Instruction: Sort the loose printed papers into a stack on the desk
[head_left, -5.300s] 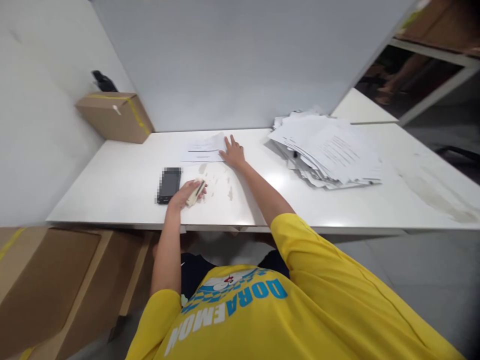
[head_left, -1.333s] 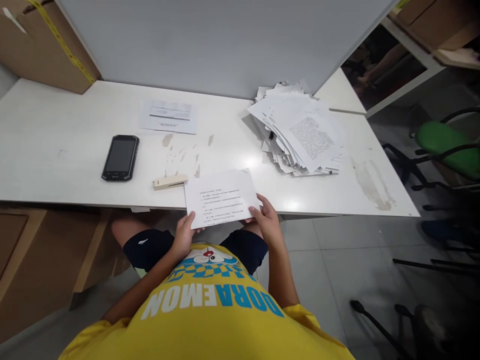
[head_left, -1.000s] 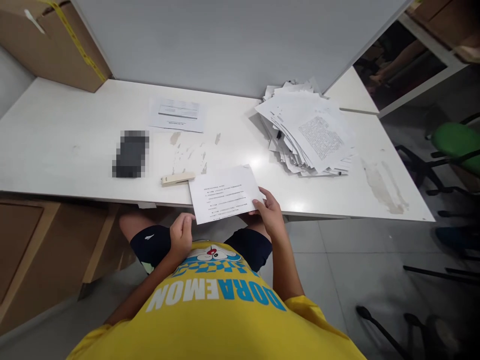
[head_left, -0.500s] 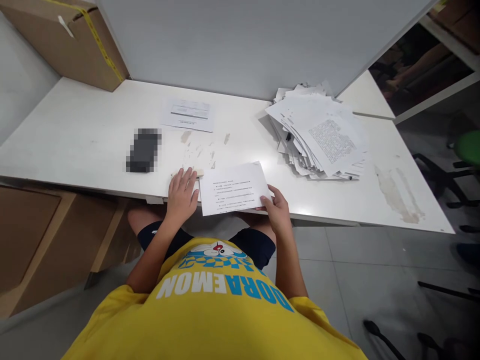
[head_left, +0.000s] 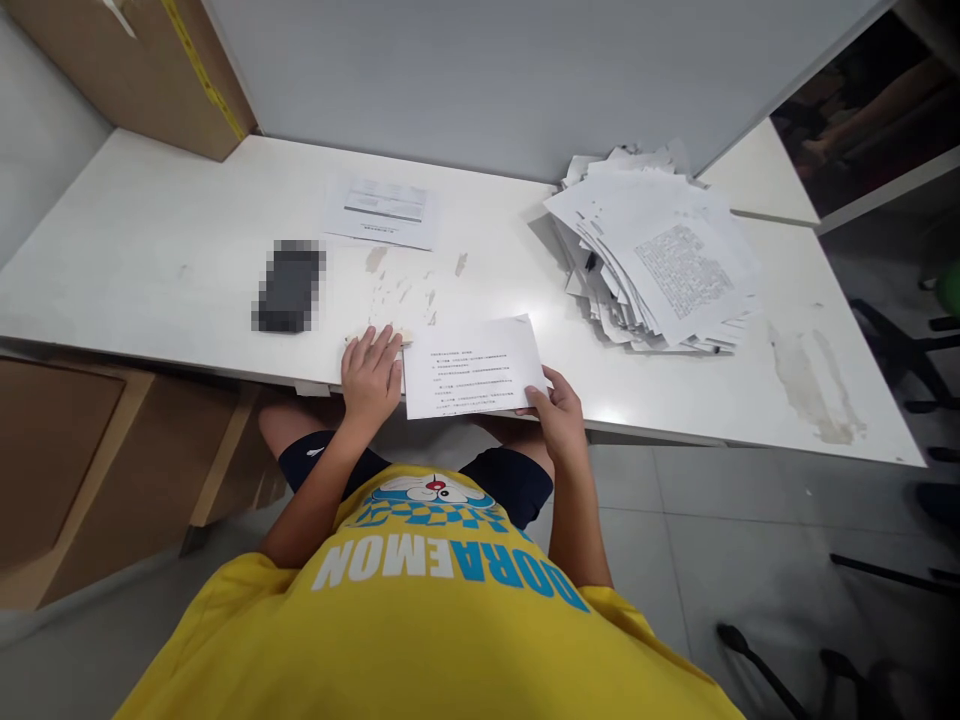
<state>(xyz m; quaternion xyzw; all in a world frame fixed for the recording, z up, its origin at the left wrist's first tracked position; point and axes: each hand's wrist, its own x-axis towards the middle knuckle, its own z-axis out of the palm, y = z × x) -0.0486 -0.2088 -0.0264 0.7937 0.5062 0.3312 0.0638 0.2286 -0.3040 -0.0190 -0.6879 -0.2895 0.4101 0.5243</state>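
My left hand [head_left: 370,376] lies on top of a cream stapler [head_left: 406,336] at the front edge of the white table [head_left: 150,260]. Its fingers are pressed together over the stapler, and only the stapler's tip shows. My right hand [head_left: 559,415] pinches the lower right corner of a printed set of sheets [head_left: 472,365], which rests partly on the table edge just right of my left hand. My thumb sits on top of the paper.
A messy pile of printed papers [head_left: 660,260] lies at the right. A single printed sheet [head_left: 384,212] lies near the grey partition, with a dark phone [head_left: 288,286] left of centre. A cardboard box [head_left: 150,70] stands at the far left corner. Chair legs are on the floor at the right.
My left hand let go of the sheets' lower left corner, reached up to the stapler and settled on it. My right hand kept hold of the sheets. The stapler has stayed in place.
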